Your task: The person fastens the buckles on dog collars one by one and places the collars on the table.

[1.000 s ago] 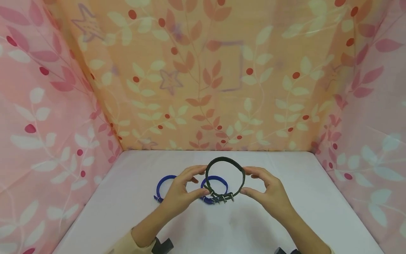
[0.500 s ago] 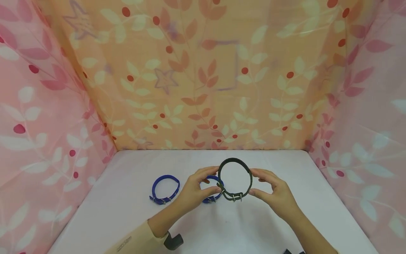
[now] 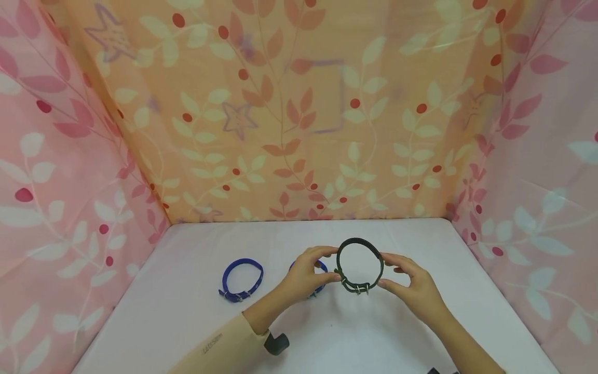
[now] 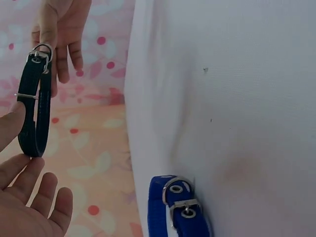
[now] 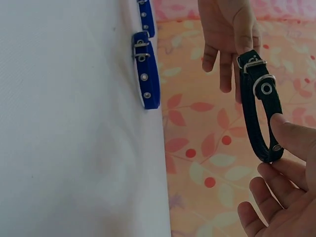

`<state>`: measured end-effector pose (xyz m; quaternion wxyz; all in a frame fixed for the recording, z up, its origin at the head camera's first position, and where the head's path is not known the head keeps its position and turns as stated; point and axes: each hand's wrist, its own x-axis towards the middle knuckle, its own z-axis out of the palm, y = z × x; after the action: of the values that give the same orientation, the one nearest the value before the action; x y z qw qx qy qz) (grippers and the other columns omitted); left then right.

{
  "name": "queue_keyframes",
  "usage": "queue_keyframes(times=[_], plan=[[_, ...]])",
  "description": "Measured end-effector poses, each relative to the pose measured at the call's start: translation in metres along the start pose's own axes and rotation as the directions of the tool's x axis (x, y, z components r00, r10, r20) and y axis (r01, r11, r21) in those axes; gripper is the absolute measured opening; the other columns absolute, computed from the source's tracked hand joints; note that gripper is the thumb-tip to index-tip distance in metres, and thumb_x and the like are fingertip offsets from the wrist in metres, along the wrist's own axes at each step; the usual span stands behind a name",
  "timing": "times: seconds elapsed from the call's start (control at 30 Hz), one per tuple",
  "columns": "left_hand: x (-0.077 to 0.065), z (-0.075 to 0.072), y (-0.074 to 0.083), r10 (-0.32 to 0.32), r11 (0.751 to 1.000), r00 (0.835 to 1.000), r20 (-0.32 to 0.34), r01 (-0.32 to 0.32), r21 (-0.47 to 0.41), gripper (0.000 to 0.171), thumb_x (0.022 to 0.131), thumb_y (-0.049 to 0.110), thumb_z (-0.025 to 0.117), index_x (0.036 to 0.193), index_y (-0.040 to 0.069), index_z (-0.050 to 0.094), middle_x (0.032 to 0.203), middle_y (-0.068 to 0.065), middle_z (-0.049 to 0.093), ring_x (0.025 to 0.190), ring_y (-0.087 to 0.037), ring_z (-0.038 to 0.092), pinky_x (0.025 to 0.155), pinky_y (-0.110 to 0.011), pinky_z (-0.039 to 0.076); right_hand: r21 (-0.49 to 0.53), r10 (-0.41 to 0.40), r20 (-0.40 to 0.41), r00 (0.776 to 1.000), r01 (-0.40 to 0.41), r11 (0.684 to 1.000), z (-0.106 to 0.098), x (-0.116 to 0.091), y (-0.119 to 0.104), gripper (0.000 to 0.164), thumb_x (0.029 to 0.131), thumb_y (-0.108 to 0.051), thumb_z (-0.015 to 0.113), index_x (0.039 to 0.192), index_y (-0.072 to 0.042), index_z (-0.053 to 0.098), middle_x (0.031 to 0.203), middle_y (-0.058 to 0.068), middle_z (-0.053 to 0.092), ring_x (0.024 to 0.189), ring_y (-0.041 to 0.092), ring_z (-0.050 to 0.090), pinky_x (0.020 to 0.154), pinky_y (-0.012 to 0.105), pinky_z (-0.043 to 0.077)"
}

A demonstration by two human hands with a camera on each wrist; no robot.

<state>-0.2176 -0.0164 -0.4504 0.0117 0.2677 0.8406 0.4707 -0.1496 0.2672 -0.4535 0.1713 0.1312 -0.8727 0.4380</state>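
Between both hands a dark green, nearly black buckled collar (image 3: 356, 241) is held up in a ring above the table, its metal buckle and D-ring at the bottom. My left hand (image 3: 303, 278) pinches its left side between thumb and fingers. The right side is pinched the same way by my right hand (image 3: 420, 291). In the left wrist view the dark collar (image 4: 29, 79) shows its buckle close to the far hand. Eyelets and the D-ring of the dark collar (image 5: 266, 89) are visible in the right wrist view.
A fastened blue collar (image 3: 227, 275) lies on the white table (image 3: 187, 322) at left. Behind my left hand, partly hidden, lies a second blue collar (image 3: 324, 267). Leaf-patterned cloth (image 3: 299, 156) walls the back and both sides.
In the head view, both hands and the dark collar have shifted right and slightly down. The left blue collar, partly covered by my left hand before, now shows whole.
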Motion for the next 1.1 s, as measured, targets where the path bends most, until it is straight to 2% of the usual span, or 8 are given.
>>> queue_keyframes(times=[0.13, 0.27, 0.43, 0.5, 0.73, 0.9, 1.0, 1.1], plan=[[0.009, 0.011, -0.011, 0.001, 1.0, 1.0, 0.026, -0.001, 0.001, 0.06, 0.083, 0.034, 0.086, 0.138, 0.024, 0.064, 0.136, 0.007, 0.065, 0.12, -0.013, 0.057, 0.096, -0.042, 0.054, -0.039, 0.076, 0.026, 0.997, -0.075, 0.996, 0.001, 0.0, 0.013, 0.056, 0.082, -0.031, 0.088, 0.133, -0.018, 0.067, 0.13, 0.0, 0.068, 0.115, 0.017, 0.06, 0.096, 0.026, 0.049], [0.016, 0.023, -0.021, -0.021, 0.999, 0.998, 0.055, 0.02, 0.029, 0.061, 0.085, 0.037, 0.085, 0.139, 0.022, 0.063, 0.136, 0.005, 0.065, 0.123, -0.015, 0.058, 0.099, -0.04, 0.053, -0.071, 0.141, 0.058, 0.988, -0.137, 0.988, 0.003, 0.001, 0.028, 0.059, 0.081, -0.035, 0.088, 0.133, -0.019, 0.067, 0.127, -0.001, 0.07, 0.115, 0.015, 0.059, 0.097, 0.033, 0.05], [0.023, 0.034, -0.029, -0.08, 0.994, 0.995, 0.065, 0.075, 0.075, 0.06, 0.084, 0.039, 0.085, 0.138, 0.024, 0.064, 0.132, 0.008, 0.066, 0.115, -0.012, 0.058, 0.088, -0.029, 0.051, -0.071, 0.174, 0.075, 0.982, -0.169, 0.983, 0.004, 0.004, 0.037, 0.061, 0.081, -0.032, 0.088, 0.135, -0.014, 0.065, 0.126, 0.003, 0.071, 0.116, 0.022, 0.059, 0.098, 0.049, 0.05], [0.026, 0.037, -0.032, -0.083, 0.993, 0.995, 0.06, 0.078, 0.085, 0.06, 0.084, 0.039, 0.085, 0.138, 0.024, 0.064, 0.131, 0.009, 0.066, 0.113, -0.011, 0.056, 0.084, -0.026, 0.049, -0.069, 0.174, 0.078, 0.982, -0.168, 0.983, 0.005, 0.006, 0.041, 0.061, 0.082, -0.03, 0.088, 0.135, -0.012, 0.065, 0.126, 0.006, 0.071, 0.117, 0.027, 0.06, 0.098, 0.052, 0.049], [0.037, 0.05, -0.039, -0.054, 0.995, 0.998, 0.029, 0.052, 0.089, 0.053, 0.084, 0.032, 0.086, 0.132, 0.016, 0.069, 0.127, 0.004, 0.07, 0.113, -0.015, 0.059, 0.095, -0.034, 0.049, -0.074, 0.19, 0.088, 0.978, -0.184, 0.98, 0.009, 0.011, 0.06, 0.06, 0.082, -0.023, 0.088, 0.135, -0.008, 0.065, 0.125, 0.009, 0.072, 0.115, 0.028, 0.061, 0.096, 0.048, 0.05], [0.04, 0.057, -0.043, -0.074, 0.995, 0.997, 0.034, 0.071, 0.071, 0.052, 0.084, 0.026, 0.087, 0.13, 0.01, 0.07, 0.125, -0.003, 0.071, 0.115, -0.022, 0.06, 0.097, -0.037, 0.05, -0.08, 0.212, 0.114, 0.971, -0.204, 0.976, 0.013, 0.016, 0.071, 0.059, 0.082, -0.023, 0.087, 0.134, -0.004, 0.065, 0.125, 0.012, 0.072, 0.115, 0.032, 0.062, 0.096, 0.05, 0.05], [0.043, 0.061, -0.046, -0.087, 0.99, 0.996, 0.03, 0.083, 0.113, 0.052, 0.083, 0.026, 0.087, 0.129, 0.011, 0.071, 0.125, -0.002, 0.072, 0.115, -0.022, 0.06, 0.097, -0.037, 0.048, -0.083, 0.231, 0.137, 0.963, -0.221, 0.972, 0.015, 0.017, 0.076, 0.06, 0.083, -0.022, 0.087, 0.134, -0.002, 0.064, 0.126, 0.015, 0.071, 0.117, 0.036, 0.063, 0.098, 0.053, 0.05], [0.046, 0.065, -0.048, -0.092, 0.976, 0.996, 0.022, 0.086, 0.199, 0.052, 0.082, 0.029, 0.088, 0.128, 0.014, 0.072, 0.125, 0.001, 0.072, 0.116, -0.02, 0.058, 0.097, -0.039, 0.044, -0.096, 0.251, 0.153, 0.956, -0.238, 0.967, 0.019, 0.019, 0.08, 0.06, 0.083, -0.02, 0.086, 0.134, 0.0, 0.063, 0.127, 0.018, 0.07, 0.12, 0.039, 0.063, 0.1, 0.057, 0.049]])
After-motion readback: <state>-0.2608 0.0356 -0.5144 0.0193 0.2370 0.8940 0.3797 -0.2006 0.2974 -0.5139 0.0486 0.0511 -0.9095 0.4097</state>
